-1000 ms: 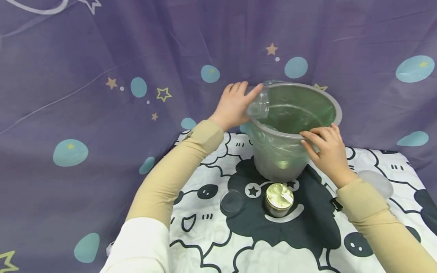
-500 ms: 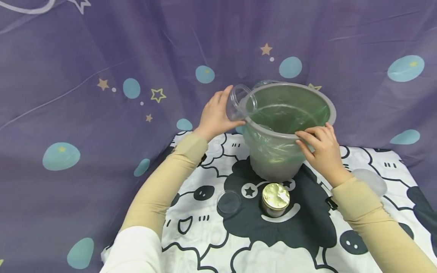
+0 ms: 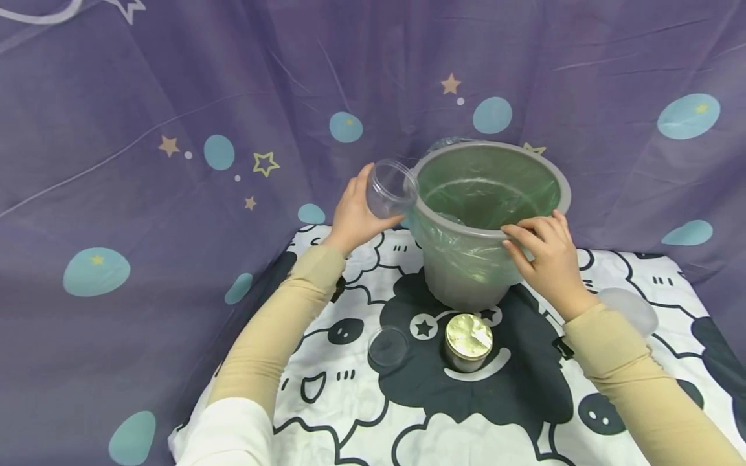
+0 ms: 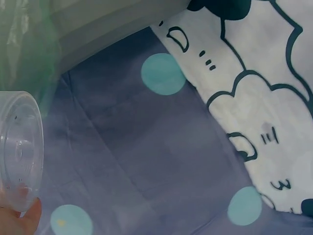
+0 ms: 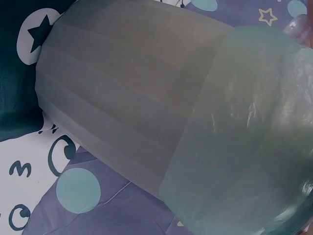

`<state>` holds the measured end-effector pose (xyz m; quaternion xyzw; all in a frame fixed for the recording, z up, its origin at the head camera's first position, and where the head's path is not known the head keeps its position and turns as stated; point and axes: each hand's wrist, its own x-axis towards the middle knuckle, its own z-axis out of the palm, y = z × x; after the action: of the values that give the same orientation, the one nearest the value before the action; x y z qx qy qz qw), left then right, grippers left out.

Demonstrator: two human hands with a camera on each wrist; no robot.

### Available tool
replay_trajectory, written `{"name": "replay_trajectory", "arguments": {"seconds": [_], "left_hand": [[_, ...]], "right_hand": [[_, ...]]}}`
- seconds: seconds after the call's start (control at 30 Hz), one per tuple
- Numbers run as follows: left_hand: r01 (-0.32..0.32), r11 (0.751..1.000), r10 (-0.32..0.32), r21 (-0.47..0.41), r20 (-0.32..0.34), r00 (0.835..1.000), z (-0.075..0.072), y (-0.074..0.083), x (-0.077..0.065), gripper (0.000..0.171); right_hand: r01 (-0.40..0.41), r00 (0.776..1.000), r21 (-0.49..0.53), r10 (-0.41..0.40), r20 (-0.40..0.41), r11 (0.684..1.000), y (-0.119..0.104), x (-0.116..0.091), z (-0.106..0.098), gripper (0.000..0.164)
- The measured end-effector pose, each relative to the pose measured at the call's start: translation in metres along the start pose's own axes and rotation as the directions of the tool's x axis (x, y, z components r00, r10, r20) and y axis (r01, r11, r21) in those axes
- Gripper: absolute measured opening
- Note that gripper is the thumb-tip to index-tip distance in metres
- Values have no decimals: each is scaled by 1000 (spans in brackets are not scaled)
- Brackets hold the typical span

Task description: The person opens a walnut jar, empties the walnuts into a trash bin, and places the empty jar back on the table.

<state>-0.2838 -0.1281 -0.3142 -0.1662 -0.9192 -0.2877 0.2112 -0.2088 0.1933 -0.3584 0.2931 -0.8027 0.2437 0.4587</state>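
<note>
My left hand (image 3: 355, 217) grips a clear plastic jar (image 3: 392, 189), tilted with its round opening facing up toward the camera, right beside the left rim of a grey trash can (image 3: 451, 285). In the left wrist view, the jar's base (image 4: 19, 147) shows at the left edge, with fingertips below it. A thin green bag (image 3: 484, 200) lines the trash can and folds down over its outside. At the front right of the rim, my right hand (image 3: 548, 255) pinches the edge between thumb and fingers. The right wrist view is mostly filled by the trash can's side (image 5: 132, 93).
In front of the trash can stands a can with a gold foil top (image 3: 468, 336). Left of it lies a clear round lid (image 3: 388, 346). A frosted white disc (image 3: 629, 310) rests at the right, partly behind the right forearm. A purple curtain (image 3: 280, 77) hangs behind.
My left hand has drawn the jar leftward and slightly down from over the trash can's rim, turning its opening upward. The right hand stays at the rim.
</note>
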Motion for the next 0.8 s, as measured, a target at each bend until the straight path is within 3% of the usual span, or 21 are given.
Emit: {"name": "replay_trajectory", "arguments": {"seconds": [0.23,0.43,0.8], "left_hand": [[73,993,-75,-97,-15,997,9,-11,-10,104],[143,968,-144,-209,6,990,19,-21,-20,107],[159,930,-170,-330,-5,986,33,-36,-31,104]], "right_hand": [[-4,1000,-2,4,1,1000,0,0,0,43],[2,1000,-3,-2,-1,1000,0,-1,1,41],[-3,1000,-9,3,0,1000,0,-1,1,42]]}}
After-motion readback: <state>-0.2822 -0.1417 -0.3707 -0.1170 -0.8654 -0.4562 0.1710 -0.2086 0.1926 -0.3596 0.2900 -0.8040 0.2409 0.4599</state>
